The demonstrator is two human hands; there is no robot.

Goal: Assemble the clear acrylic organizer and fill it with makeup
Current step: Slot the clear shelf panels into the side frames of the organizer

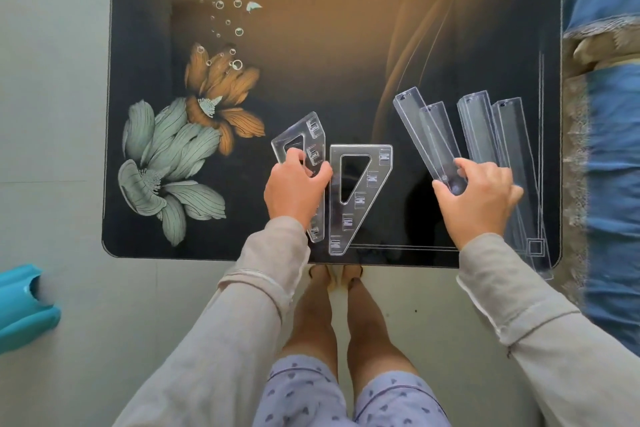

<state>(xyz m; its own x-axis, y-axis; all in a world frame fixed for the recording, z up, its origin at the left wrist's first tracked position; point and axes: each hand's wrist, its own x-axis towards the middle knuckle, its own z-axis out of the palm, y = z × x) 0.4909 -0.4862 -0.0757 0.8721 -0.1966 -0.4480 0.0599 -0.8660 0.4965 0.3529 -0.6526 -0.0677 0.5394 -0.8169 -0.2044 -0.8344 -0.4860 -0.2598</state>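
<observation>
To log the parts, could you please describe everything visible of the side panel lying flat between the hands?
The side panel is a clear acrylic plate, straight on its left edge, slanted on its right, narrowing towards the person. It has a triangular cutout and five small slotted tabs stepped along the slanted edge. It lies flat on the table near the front edge. Nothing holds it; the left hand grips a second panel just beside it.

L hand [296, 185] palm down, fingers curled into the cut-out of a side panel [304, 135], thumb on its edge. R hand [481, 199] palm down too, thumb & fingers gripping the near end of a tray [420, 135]. Both arms reach fwd (sleeves [263, 288] down to wrists), elbows apart.
</observation>
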